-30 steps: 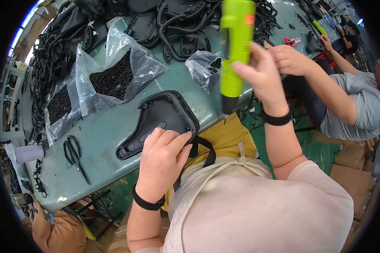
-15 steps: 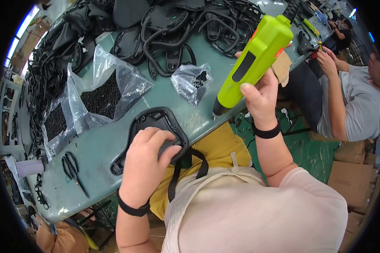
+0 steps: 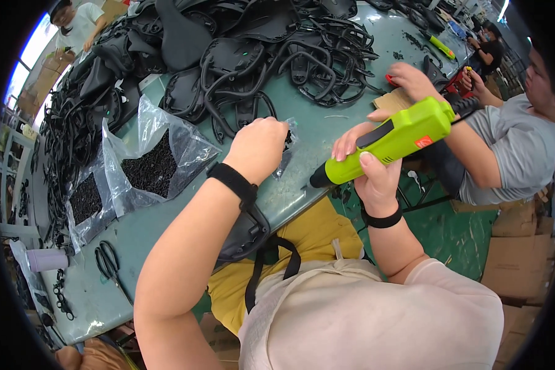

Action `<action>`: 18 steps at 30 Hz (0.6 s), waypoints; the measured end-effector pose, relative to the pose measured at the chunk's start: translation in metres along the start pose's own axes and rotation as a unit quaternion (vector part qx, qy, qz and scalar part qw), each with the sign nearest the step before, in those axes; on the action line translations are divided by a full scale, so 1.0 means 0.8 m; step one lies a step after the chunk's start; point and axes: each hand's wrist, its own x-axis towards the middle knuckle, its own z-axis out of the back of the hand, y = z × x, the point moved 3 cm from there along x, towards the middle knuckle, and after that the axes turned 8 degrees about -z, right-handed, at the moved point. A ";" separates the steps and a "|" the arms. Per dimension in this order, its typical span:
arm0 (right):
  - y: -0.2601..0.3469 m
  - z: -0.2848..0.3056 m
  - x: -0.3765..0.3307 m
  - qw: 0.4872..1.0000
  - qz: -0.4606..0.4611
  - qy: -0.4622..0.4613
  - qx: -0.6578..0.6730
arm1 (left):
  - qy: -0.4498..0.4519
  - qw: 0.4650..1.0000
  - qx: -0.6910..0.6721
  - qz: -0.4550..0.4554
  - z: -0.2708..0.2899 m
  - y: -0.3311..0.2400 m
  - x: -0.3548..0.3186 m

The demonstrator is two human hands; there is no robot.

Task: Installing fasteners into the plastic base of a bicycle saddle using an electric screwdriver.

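Note:
My right hand [image 3: 379,179] grips a lime-green electric screwdriver [image 3: 391,145], its dark nose pointing down and left above the table edge. Over a small clear plastic bag [image 3: 285,165] of black bits is my left hand [image 3: 259,148], its back to me and its fingers bent out of sight. Whether those fingers hold anything is hidden. Below my left forearm, a black saddle-shaped part [image 3: 251,233] lies at the table's near edge, partly covered by the arm.
Black saddle-like parts and frames [image 3: 234,68] are heaped at the back. Larger clear bags of small black pieces [image 3: 151,169], scissors [image 3: 110,265] and a lilac cup [image 3: 47,259] are at left. A co-worker's arm [image 3: 475,154] reaches in from the right beside a cardboard piece [image 3: 393,100].
My left hand has left the black saddle-shaped part and moved up and right to the small bag. The screwdriver has tipped flatter and lower. The co-worker's hand has come forward over the table.

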 end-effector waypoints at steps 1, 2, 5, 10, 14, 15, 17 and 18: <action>0.005 0.000 0.001 0.999 0.021 -0.012 -0.033 | 0.011 1.000 0.022 0.004 -0.010 0.004 0.003; 0.009 0.004 0.001 0.999 0.023 -0.018 -0.037 | -0.003 0.999 0.032 0.008 -0.011 -0.001 0.007; 0.011 0.011 0.002 0.999 -0.021 -0.022 -0.045 | 0.021 0.999 0.042 0.003 -0.016 0.001 0.009; 0.010 0.007 0.006 0.997 -0.067 -0.012 -0.048 | 0.004 1.000 0.018 -0.007 -0.008 -0.004 0.012; 0.018 0.003 0.009 0.982 -0.028 0.011 -0.185 | -0.057 0.991 -0.091 0.074 0.007 0.001 0.011; 0.020 0.003 0.010 0.982 -0.028 0.013 -0.185 | -0.090 0.987 -0.114 0.071 0.012 0.003 0.009; 0.021 0.003 0.009 0.973 -0.039 0.022 -0.228 | -0.096 0.983 -0.136 0.079 0.021 0.002 0.004; 0.021 0.005 0.009 0.972 -0.039 0.022 -0.229 | -0.101 0.978 -0.159 0.086 0.024 0.002 0.002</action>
